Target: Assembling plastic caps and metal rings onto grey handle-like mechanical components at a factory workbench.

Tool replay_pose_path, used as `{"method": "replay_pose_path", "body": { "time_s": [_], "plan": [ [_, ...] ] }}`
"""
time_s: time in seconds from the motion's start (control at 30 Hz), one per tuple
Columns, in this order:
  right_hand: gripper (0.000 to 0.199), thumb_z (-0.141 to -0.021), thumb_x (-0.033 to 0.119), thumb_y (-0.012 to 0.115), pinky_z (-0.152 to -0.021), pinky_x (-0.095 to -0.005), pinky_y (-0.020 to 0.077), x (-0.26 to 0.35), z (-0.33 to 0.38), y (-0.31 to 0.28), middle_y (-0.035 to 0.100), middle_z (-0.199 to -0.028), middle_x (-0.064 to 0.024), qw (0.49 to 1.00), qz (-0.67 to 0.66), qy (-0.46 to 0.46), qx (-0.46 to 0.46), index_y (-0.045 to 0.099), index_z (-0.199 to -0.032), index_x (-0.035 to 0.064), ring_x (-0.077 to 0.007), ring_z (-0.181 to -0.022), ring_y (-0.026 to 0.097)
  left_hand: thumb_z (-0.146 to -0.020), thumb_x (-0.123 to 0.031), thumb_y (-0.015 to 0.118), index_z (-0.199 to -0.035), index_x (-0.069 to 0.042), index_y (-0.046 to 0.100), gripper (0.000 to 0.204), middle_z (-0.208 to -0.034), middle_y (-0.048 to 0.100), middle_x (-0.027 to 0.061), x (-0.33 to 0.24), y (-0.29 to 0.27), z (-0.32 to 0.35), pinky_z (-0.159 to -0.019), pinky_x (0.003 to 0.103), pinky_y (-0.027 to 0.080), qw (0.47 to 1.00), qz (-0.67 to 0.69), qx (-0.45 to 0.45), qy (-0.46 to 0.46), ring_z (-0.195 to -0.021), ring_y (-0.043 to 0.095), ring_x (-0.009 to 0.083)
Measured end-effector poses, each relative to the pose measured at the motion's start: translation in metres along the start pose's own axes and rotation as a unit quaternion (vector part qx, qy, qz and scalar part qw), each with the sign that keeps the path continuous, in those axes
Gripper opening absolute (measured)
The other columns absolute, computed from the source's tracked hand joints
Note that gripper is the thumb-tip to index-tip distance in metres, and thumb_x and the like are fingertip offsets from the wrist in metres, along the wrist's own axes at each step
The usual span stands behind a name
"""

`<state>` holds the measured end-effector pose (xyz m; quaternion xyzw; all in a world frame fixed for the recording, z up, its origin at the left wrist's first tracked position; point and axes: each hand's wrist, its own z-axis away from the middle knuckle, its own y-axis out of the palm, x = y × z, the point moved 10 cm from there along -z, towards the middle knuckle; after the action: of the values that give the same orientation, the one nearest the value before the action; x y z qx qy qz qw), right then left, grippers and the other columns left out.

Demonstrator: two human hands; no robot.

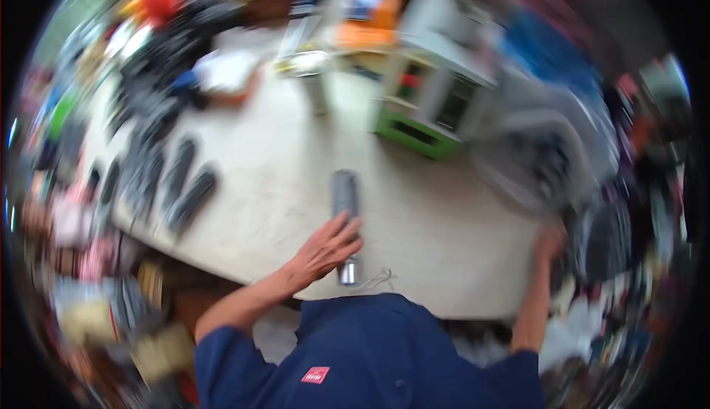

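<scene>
On the near middle of the table lies a slim dark grey cylinder (345,191) with a shiny silver end, much like a folded compact umbrella. My left hand (328,248) is laid over its lower part, fingers bent across it. A thin pale cord (379,279) lies beside the silver end. At the table's right edge, my right hand (550,242) is next to a clear plastic bag (529,161) with dark things in it. Motion blurs its fingers, so what it touches is unclear.
Several dark long bundles (191,198) lie along the left side. A metal cup or can (315,87) stands at the back middle. Right of it is a white and green box-like device (425,91). An orange box (367,17) sits behind. The table's front edge (444,309) curves before me.
</scene>
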<state>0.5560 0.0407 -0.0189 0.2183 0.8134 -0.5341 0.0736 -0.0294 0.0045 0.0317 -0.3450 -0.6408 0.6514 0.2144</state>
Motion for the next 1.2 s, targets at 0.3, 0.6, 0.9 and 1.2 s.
{"method": "replay_pose_path", "body": {
  "time_s": [0.3,0.6,0.9,1.2],
  "plan": [
    [0.038,-0.098,0.041,0.041,-0.079,-0.0494,0.0475,-0.051,0.003,0.061,0.059,-0.111,-0.0168,0.955,0.093,0.133,0.249,0.056,-0.118,0.0111,-0.0363,-0.096,0.060,-0.072,-0.006,0.066,-0.124,-0.006,0.048,0.055,-0.139,0.039,0.0139,0.079,0.015,0.080,-0.105,0.038,0.039,0.987,0.133,0.037,-0.081,-0.129,0.040,0.0361],
    [0.040,-0.096,0.037,0.045,-0.081,-0.0481,0.0461,0.097,-0.006,-0.023,0.061,-0.106,-0.0194,0.953,-0.145,0.151,0.217,0.056,-0.113,0.0028,-0.0392,-0.093,0.060,-0.079,-0.007,0.064,-0.141,-0.014,0.035,0.069,-0.135,0.040,0.0159,0.160,0.011,0.169,-0.095,0.040,0.047,0.848,0.188,-0.160,-0.469,-0.118,0.049,0.0374],
    [0.032,-0.096,0.026,0.052,-0.074,-0.0333,0.0461,0.180,-0.017,-0.097,0.061,-0.085,-0.0104,0.782,-0.573,0.163,0.182,0.057,-0.106,-0.0035,-0.0210,-0.080,0.057,-0.078,-0.008,0.061,-0.139,-0.011,0.039,0.065,-0.126,0.048,0.0184,0.279,-0.018,0.280,-0.089,0.041,0.047,0.805,-0.027,-0.114,-0.582,-0.110,0.054,0.0368],
    [0.009,-0.084,0.002,0.064,-0.072,-0.0246,0.0453,0.260,-0.044,-0.223,0.056,-0.085,-0.0032,0.677,-0.707,0.105,0.177,0.063,-0.092,0.0015,-0.0108,-0.078,0.055,-0.071,-0.016,0.079,-0.133,-0.003,0.050,0.069,-0.120,0.062,0.0114,0.139,0.007,0.026,-0.106,0.038,0.037,0.836,0.469,-0.074,-0.275,-0.120,0.053,0.0221]
  ]
}}
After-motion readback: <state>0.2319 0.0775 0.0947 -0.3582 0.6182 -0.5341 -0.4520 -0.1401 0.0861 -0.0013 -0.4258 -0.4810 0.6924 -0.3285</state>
